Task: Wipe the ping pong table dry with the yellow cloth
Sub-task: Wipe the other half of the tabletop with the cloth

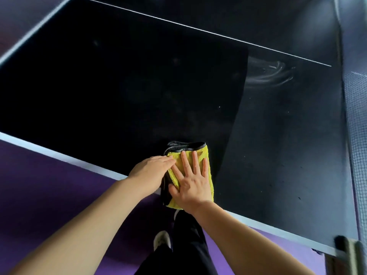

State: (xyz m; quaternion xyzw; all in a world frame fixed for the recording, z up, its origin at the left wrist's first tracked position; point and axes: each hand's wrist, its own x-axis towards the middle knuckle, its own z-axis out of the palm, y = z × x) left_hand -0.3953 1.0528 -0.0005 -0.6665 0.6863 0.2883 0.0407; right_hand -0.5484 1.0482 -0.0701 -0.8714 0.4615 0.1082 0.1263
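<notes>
The folded yellow cloth (206,155), grey on its underside, lies at the near edge of the dark ping pong table (119,86). My right hand (191,183) presses flat on the cloth with fingers spread. My left hand (152,171) lies beside it, its straight fingers touching the cloth's left side. The cloth's near corner hangs slightly over the table edge. Pale swirling wet streaks (268,73) show on the table surface at the far right.
A white centre line (198,29) crosses the table at the back. The net (355,135) runs along the right side, with its clamp post (349,253) at the lower right. Purple floor (49,185) lies below the table edge, where my legs and a white shoe (161,239) stand.
</notes>
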